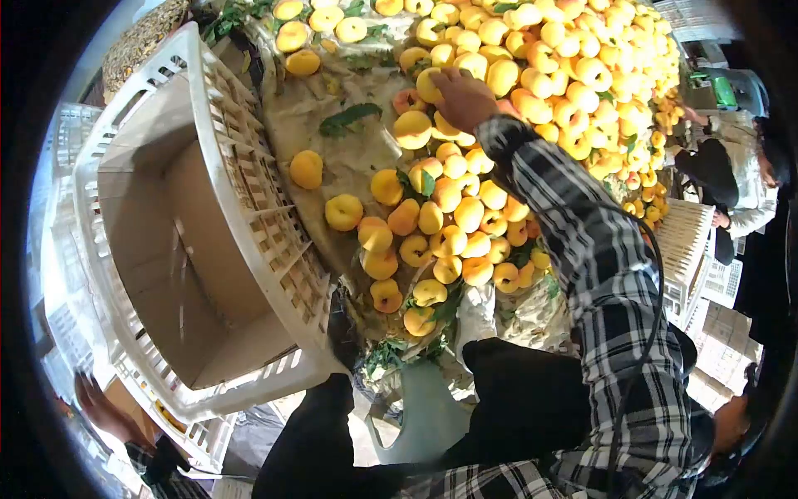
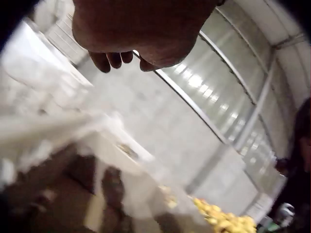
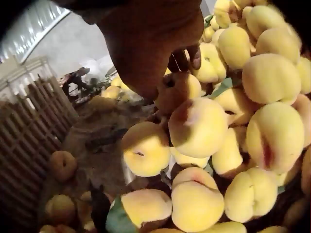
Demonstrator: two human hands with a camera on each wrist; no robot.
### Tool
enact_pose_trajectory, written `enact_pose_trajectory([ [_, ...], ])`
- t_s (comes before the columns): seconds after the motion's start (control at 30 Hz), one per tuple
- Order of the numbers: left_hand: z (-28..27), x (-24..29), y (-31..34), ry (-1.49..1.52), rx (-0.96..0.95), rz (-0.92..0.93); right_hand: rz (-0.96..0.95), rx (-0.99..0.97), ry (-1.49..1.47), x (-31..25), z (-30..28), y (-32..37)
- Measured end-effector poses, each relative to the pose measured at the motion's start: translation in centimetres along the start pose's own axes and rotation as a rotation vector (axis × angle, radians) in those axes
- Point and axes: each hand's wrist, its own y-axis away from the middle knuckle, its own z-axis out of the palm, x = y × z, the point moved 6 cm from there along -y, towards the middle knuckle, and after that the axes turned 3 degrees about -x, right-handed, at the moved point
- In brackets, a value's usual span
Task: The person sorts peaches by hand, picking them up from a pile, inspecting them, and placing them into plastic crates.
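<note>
My right hand reaches over the pile of yellow peaches, its fingertips on a peach at the pile's near-left edge. Seen from the right wrist, the hand has thumb and fingers around a partly shaded peach, with others touching below it. Off at the lower left, my left hand is outside the white plastic basket, fingers loose and nothing held. The left wrist view shows that hand with fingertips hanging. The basket has a cardboard lining and no peaches visible inside.
Loose peaches and a leaf lie on the cloth between basket and pile. A pale bag hangs at the near edge. Another person sits at the right by stacked crates.
</note>
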Motion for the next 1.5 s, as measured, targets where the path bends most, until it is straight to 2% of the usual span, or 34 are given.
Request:
enact_pose_trajectory([
  [0.03,4.9,6.8,0.5,0.104,-0.036,-0.043,0.054,-0.042,0.025,-0.6,0.2,-1.0],
  [0.07,8.8,11.1,1.0,0.228,-0.131,0.055,0.108,-0.080,0.053,-1.2,0.3,-1.7],
  [0.1,12.6,15.9,2.0,0.324,-0.308,0.240,0.120,-0.051,0.055,-1.5,0.9,-1.9],
  [0.13,15.7,17.9,2.8,0.383,-0.394,0.292,0.135,-0.020,0.061,-1.5,1.3,-2.0],
  [0.17,19.9,21.4,4.5,0.414,-0.582,0.365,0.153,0.012,0.071,-1.2,1.6,-2.0],
  [0.2,24.2,25.9,6.7,0.833,-0.866,0.282,0.135,0.053,0.078,-1.0,1.8,-2.0],
  [0.23,27.3,27.0,8.5,0.737,-0.938,0.284,0.118,0.097,0.090,-0.5,2.4,-2.1],
  [0.27,30.0,31.4,10.6,0.598,-1.089,0.358,0.100,0.140,0.102,-0.5,2.1,-1.9],
  [0.3,32.8,32.2,12.7,0.781,-1.130,0.038,0.126,0.113,0.068,-0.3,2.2,-1.9],
  [0.4,39.6,34.1,16.1,0.861,-1.246,-0.246,0.071,0.195,0.046,0.1,1.9,-1.2],
  [0.43,41.2,34.2,16.7,0.876,-1.251,-0.353,0.054,0.189,-0.066,0.3,1.3,-0.5],
  [0.53,44.2,32.5,17.4,0.951,-1.189,-0.638,0.128,0.227,-0.978,1.1,0.3,2.1],
  [0.57,44.8,31.6,17.7,0.982,-1.154,-0.728,0.165,0.107,-1.582,1.6,3.1,2.2],
  [0.63,46.0,29.4,18.5,0.986,-1.121,-0.791,0.050,-0.188,-2.285,0.0,3.3,4.3],
  [0.67,46.5,28.8,18.8,0.988,-1.110,-0.818,0.084,-0.267,-2.508,-1.1,2.0,5.8],
  [0.77,47.1,28.7,19.4,1.003,-1.135,-0.910,0.053,-0.383,-2.525,-2.2,1.2,7.2],
  [0.87,47.6,28.7,19.7,1.027,-1.160,-0.993,-0.010,-0.419,-2.581,-4.0,0.4,7.0],
  [0.9,47.6,28.8,19.6,1.060,-1.171,-0.978,-0.048,-0.451,-2.592,-4.5,0.9,6.7],
  [1.03,47.7,29.4,19.1,1.128,-1.177,-0.926,-0.153,-0.476,-2.378,-7.1,-1.3,6.6],
  [1.17,48.1,27.7,19.9,0.961,-1.191,-0.946,-0.298,-0.462,-1.740,-7.3,-1.0,6.2],
  [1.27,47.8,27.5,20.4,0.846,-1.170,-0.968,-0.239,-0.577,-1.718,-8.2,-0.6,6.3],
  [1.37,47.4,28.0,20.0,0.865,-1.161,-0.971,-0.042,-0.608,-1.882,-8.3,0.4,6.4],
  [1.43,47.6,28.2,19.8,0.921,-1.162,-0.926,-0.254,-0.330,-1.508,-5.6,4.6,3.5],
  [1.5,47.5,28.5,19.5,1.002,-1.117,-0.879,-0.198,-0.172,-1.120,-3.7,5.2,0.0],
])
